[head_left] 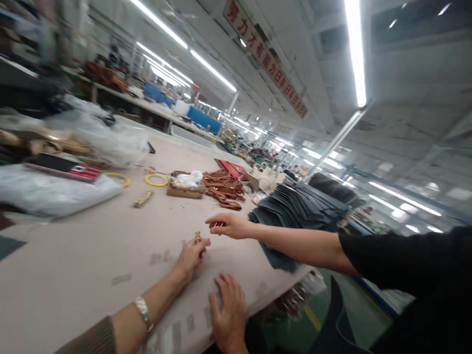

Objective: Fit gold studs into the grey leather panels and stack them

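My left hand, with a silver-coloured bracelet on the wrist, is closed on some small gold-coloured metal pieces that stick up past the fingertips. Their exact kind is too small and blurred to tell. My right hand lies palm down at the near edge of the table, fingers stretched out and holding nothing visible. A co-worker's hand, from a black sleeve on the right, reaches over the table close to the metal pieces, apart from my left hand.
A row of gold-coloured pieces, a yellow tape ring, a small cardboard box and brown straps lie farther back. Dark sheets are stacked to the right. Plastic bags cover the left side.
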`<action>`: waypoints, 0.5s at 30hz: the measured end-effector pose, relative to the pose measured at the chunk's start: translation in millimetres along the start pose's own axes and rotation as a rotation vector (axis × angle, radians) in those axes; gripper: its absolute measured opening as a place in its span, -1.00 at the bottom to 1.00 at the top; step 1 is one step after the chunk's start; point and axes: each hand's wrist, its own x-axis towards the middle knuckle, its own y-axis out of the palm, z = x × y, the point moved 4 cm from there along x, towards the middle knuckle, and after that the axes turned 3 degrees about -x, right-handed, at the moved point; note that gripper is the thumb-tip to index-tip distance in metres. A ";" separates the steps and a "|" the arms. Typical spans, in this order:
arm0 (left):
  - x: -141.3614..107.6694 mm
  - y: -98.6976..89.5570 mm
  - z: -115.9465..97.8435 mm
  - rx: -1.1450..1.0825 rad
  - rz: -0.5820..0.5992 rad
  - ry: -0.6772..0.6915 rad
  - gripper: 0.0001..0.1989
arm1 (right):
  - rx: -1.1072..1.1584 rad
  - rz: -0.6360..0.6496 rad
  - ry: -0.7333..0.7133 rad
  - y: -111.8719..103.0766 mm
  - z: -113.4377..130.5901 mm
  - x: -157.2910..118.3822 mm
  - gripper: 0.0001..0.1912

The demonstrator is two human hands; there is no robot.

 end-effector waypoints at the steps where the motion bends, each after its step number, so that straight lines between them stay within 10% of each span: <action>1: 3.3 0.3 5.7 -0.101 0.018 -0.023 -0.74 | -0.006 -0.006 -0.017 12.0 2.6 0.3 -0.68; 15: 14.6 27.7 24.3 -0.758 0.204 -0.083 -0.77 | -0.079 0.145 -0.022 8.3 -5.2 -2.6 -0.63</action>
